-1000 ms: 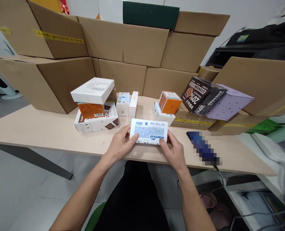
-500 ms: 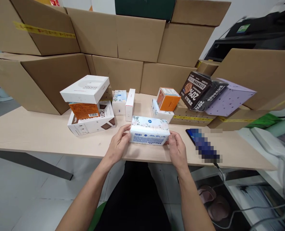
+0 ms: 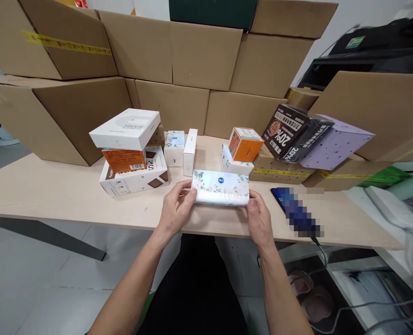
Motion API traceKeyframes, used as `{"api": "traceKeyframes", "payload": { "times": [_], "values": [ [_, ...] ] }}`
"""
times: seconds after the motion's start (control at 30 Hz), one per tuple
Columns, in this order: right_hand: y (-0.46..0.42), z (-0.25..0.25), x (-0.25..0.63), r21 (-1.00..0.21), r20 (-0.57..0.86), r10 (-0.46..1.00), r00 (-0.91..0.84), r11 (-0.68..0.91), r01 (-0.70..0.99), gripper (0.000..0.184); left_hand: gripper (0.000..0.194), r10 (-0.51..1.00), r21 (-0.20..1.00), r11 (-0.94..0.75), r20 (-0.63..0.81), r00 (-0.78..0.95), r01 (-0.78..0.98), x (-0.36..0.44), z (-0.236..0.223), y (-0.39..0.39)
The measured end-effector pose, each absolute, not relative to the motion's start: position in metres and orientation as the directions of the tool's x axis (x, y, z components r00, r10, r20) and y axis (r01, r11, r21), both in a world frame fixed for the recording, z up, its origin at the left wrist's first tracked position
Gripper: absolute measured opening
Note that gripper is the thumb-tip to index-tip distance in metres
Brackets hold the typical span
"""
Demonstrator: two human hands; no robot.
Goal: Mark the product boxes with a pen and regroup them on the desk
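Between my two hands is a white tissue pack [image 3: 220, 188] with a leaf-and-flower print and a small blue logo, held just above the front of the table. My left hand [image 3: 177, 204] grips its left end, thumb on the near side. At the right end my right hand [image 3: 259, 217] closes on it, thumb along the edge. Beyond the pack stand a slim white box [image 3: 190, 152] and a floral tissue pack [image 3: 174, 149]. Behind it to the right, an orange box [image 3: 246, 145] rests on another floral tissue pack [image 3: 232, 164].
On the left, a white power bank box [image 3: 125, 129] tops an orange-brown box [image 3: 124, 160] and a white box [image 3: 134, 174]. A dark box [image 3: 286, 132] and a lilac box [image 3: 337, 142] lean at the right. A cabled phone [image 3: 295, 211] lies nearby. Large cardboard boxes [image 3: 171, 109] line the back.
The tissue pack has been turned in my hands: its blue-printed text side faced me, and now its floral side with the logo shows. The view has tipped slightly downward.
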State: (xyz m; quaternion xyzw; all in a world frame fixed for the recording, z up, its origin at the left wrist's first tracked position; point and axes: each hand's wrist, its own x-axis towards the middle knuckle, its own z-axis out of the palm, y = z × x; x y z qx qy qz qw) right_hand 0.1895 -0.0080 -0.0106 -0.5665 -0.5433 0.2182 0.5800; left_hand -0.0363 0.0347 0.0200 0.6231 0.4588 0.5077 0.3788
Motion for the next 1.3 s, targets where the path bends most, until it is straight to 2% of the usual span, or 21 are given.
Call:
{"api": "traceKeyframes", "payload": {
  "times": [0.1,0.2,0.33,0.47,0.57,0.73,0.93,1.07,1.23,1.3],
  "values": [
    [-0.009,-0.011,0.189,-0.902,0.388,0.863,0.322,0.284,0.326,0.053,0.033,0.934,0.934,-0.354,0.35,0.077,0.045,-0.037,0.013,0.035],
    [-0.01,-0.011,0.189,-0.916,0.369,0.869,0.33,0.279,0.29,0.05,0.039,0.914,0.916,-0.396,0.399,0.066,-0.065,-0.039,0.007,0.037],
    [-0.01,-0.011,0.189,-0.913,0.379,0.868,0.32,0.294,0.283,0.048,0.043,0.897,0.9,-0.419,0.431,0.099,-0.119,-0.042,0.006,0.038],
    [-0.009,-0.012,0.189,-0.916,0.376,0.873,0.311,0.3,0.265,0.044,0.032,0.89,0.892,-0.453,0.45,0.073,0.015,-0.043,0.009,0.038],
    [-0.01,-0.011,0.189,-0.917,0.371,0.877,0.306,0.293,0.272,0.043,0.034,0.897,0.893,-0.442,0.438,0.057,0.089,-0.04,0.009,0.038],
    [-0.011,-0.01,0.188,-0.898,0.413,0.861,0.296,0.33,0.292,0.04,0.037,0.907,0.906,-0.42,0.418,0.045,0.049,-0.038,0.004,0.039],
    [-0.009,-0.017,0.191,-0.874,0.483,0.822,0.302,0.433,0.221,0.033,0.048,0.799,0.801,-0.599,0.595,0.08,0.021,-0.041,-0.002,0.038],
    [-0.008,-0.018,0.192,-0.881,0.471,0.824,0.315,0.422,0.214,0.033,0.05,0.78,0.775,-0.625,0.616,0.113,0.093,-0.041,0.0,0.037],
    [-0.011,-0.016,0.189,-0.876,0.469,0.826,0.312,0.391,0.282,0.036,0.035,0.787,0.753,-0.614,0.607,0.11,0.237,-0.04,0.006,0.036],
    [-0.012,-0.014,0.19,-0.846,0.511,0.778,0.365,0.38,0.373,0.037,0.026,0.777,0.732,-0.619,0.624,0.084,0.285,-0.04,0.007,0.036]
  ]
}}
